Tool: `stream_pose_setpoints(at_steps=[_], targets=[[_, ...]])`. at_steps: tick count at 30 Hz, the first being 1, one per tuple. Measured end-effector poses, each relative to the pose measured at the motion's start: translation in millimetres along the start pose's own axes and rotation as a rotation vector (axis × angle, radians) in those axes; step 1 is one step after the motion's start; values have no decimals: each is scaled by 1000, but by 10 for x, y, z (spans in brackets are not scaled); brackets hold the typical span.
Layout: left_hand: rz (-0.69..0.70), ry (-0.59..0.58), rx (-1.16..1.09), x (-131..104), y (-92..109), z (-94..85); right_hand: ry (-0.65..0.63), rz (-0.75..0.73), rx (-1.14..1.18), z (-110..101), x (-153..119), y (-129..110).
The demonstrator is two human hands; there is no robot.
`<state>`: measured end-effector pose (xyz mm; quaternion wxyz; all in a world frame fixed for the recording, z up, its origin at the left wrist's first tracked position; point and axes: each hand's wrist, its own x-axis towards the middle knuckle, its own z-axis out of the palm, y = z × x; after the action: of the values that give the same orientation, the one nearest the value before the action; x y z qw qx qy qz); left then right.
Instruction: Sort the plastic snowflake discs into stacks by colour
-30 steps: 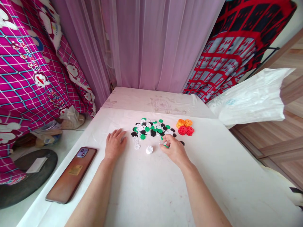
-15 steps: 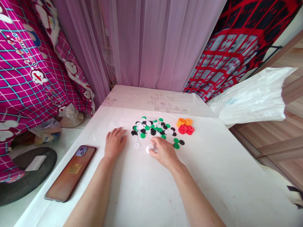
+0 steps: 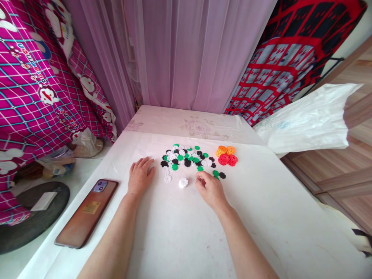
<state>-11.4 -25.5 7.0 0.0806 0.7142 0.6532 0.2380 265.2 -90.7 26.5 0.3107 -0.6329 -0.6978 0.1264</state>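
Observation:
A small stack of white notched discs (image 3: 183, 183) stands on the white table, in front of a spread pile of green, black and white discs (image 3: 187, 158). To the right of the stack is my right hand (image 3: 211, 189), its fingers curled and a small gap between thumb and forefinger, with nothing visible in them. My left hand (image 3: 140, 176) lies flat on the table left of the pile, fingers apart. Orange discs (image 3: 222, 150) and red discs (image 3: 228, 159) sit in stacks beyond my right hand. A green disc (image 3: 215, 173) and a black disc (image 3: 222, 175) lie beside it.
A brown phone (image 3: 87, 213) lies on the table (image 3: 174, 240) at the left. A white plastic bag (image 3: 308, 120) hangs over the right edge. Purple curtains (image 3: 188, 54) close off the far side. A round black object (image 3: 35, 217) is below the left edge.
My right hand has let go of the white stack and moved right, away from it. The stack stays where it was. My left hand has not moved.

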Motion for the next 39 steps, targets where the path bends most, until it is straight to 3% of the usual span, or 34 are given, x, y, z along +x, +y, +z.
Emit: stream_pose_setpoints(at_steps=[4, 8, 18, 25, 31, 35, 39], targets=[[152, 1, -130, -57, -42, 53, 70, -21, 52, 58, -175, 191], [333, -171, -96, -152, 9, 50, 150, -19, 119, 100, -233, 272], [375, -364, 82, -33, 307, -225, 168, 42, 233, 162, -193, 301], [392, -337, 107, -46, 386, -226, 169, 31, 239, 193, -184, 307], [441, -190, -91, -84, 553, -236, 157, 30, 213, 200, -181, 309], [483, -224, -82, -94, 734, -200, 146, 26, 198, 190, -183, 304], [472, -246, -58, -90, 777, -166, 135, 18, 183, 189, -179, 302]])
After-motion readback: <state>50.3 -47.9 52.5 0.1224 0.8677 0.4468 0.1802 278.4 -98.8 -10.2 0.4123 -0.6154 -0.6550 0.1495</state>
